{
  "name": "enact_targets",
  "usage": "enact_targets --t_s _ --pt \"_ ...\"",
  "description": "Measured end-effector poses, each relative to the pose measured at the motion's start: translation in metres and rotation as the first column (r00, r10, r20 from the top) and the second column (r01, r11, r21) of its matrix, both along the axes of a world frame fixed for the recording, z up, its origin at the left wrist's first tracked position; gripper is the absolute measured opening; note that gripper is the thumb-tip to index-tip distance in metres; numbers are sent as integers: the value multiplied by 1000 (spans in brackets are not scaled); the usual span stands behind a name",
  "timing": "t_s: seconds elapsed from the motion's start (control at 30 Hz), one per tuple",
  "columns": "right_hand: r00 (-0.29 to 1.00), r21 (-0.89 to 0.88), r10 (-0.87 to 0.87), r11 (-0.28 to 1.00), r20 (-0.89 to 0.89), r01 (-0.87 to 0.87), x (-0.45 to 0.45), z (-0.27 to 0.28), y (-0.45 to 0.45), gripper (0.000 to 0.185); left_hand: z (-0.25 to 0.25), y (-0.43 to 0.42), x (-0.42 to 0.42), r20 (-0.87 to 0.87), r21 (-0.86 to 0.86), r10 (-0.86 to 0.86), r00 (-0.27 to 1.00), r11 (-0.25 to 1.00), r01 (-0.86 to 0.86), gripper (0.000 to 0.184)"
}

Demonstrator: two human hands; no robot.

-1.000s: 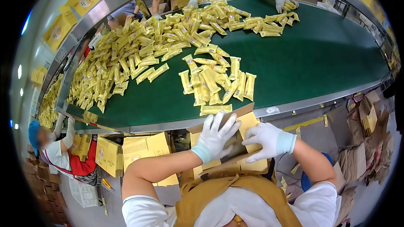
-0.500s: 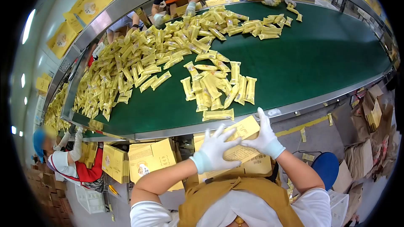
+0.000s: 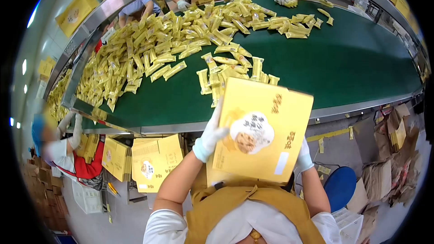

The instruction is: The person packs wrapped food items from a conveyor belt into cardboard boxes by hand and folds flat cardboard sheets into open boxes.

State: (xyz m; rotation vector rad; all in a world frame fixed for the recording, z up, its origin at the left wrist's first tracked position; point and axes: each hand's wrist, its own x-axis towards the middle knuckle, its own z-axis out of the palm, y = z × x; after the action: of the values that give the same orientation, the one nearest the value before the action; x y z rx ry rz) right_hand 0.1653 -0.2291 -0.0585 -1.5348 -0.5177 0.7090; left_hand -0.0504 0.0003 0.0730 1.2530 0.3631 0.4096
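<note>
A closed yellow carton [image 3: 289, 113] with a round picture of food on its large face is held up in front of my chest, over the near edge of the green belt. Its left side is gripped by my left hand [image 3: 211, 136], gloved in white, with the thumb on the printed face. My right hand [image 3: 304, 153], also gloved, is at the right side, its fingers mostly hidden behind the carton. Just beyond the carton, yellow wrapped packets [image 3: 226, 61] lie in a small group, partly covered by it.
A big heap of packets [image 3: 149, 40] covers the left of the green belt [image 3: 361, 58]. Co-workers' gloved hands handle packets across it, and another person [image 3: 63, 149] is at the left. Flat cartons [image 3: 156, 162] stand left of me; a blue stool [image 3: 340, 187] is at the right.
The carton, open at first and then tipped between my hands, is now raised and turned with its printed face towards me. Both hands have moved to its sides.
</note>
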Motion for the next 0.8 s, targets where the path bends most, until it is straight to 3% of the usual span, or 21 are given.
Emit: enact_targets --t_s 0.03,0.07,0.13,0.17,0.2,0.23,0.27,0.3,0.4,0.43,0.5,0.53,0.57,0.67,0.7,0.8 --pt "967 52 5 999 -255 8 -2 4 0 60 -16 -4 -4 69 -340 -51 996 938 72 91" --pt "951 149 32 989 -309 15 -3 12 0 60 -36 -8 -7 156 -629 -75 985 761 157 87" --pt "907 336 99 941 -409 49 -10 53 -2 59 -86 -25 -15 235 -713 -95 967 660 238 77" --pt "993 308 93 949 -68 -68 -21 102 -1 57 -106 -39 -19 249 -771 -72 966 589 242 76" --pt "974 173 101 975 201 -137 -21 108 -3 58 -121 -52 -22 263 -820 -50 964 515 250 75" --pt "884 35 110 989 454 -141 -22 115 -3 59 -131 -66 -23 241 -810 -29 970 545 218 75" --pt "985 170 132 974 115 -150 -29 127 -3 62 -140 -80 -25 217 -798 -9 976 574 183 76" --pt "962 292 130 955 -240 -57 -36 141 -2 65 -144 -87 -27 192 -785 10 981 601 148 76" --pt "942 484 279 860 -187 -159 -42 171 -11 79 -102 -82 -23 92 -798 56 994 601 40 75" --pt "953 475 281 857 -109 -198 -40 178 -14 80 -109 -69 -24 232 -736 -13 973 652 184 74" --pt "906 152 347 909 241 -388 -34 208 -19 77 -98 -58 -29 205 -676 11 979 725 134 65" --pt "828 -34 402 905 391 -423 -32 216 -21 76 -87 -55 -28 191 -643 22 981 758 108 62" --pt "789 -82 343 932 510 -352 -39 215 -17 66 -82 -53 -27 244 -621 9 970 769 149 61" --pt "817 -320 349 923 459 -214 -42 196 -3 55 -83 -54 -28 114 -651 61 992 759 28 67" --pt "784 -344 331 925 525 -161 -43 182 2 46 -93 -51 -32 151 -659 -1 989 745 101 71" --pt "732 -466 485 847 479 -256 -47 159 2 47 -128 -70 -40 -148 -668 81 986 727 -160 70"
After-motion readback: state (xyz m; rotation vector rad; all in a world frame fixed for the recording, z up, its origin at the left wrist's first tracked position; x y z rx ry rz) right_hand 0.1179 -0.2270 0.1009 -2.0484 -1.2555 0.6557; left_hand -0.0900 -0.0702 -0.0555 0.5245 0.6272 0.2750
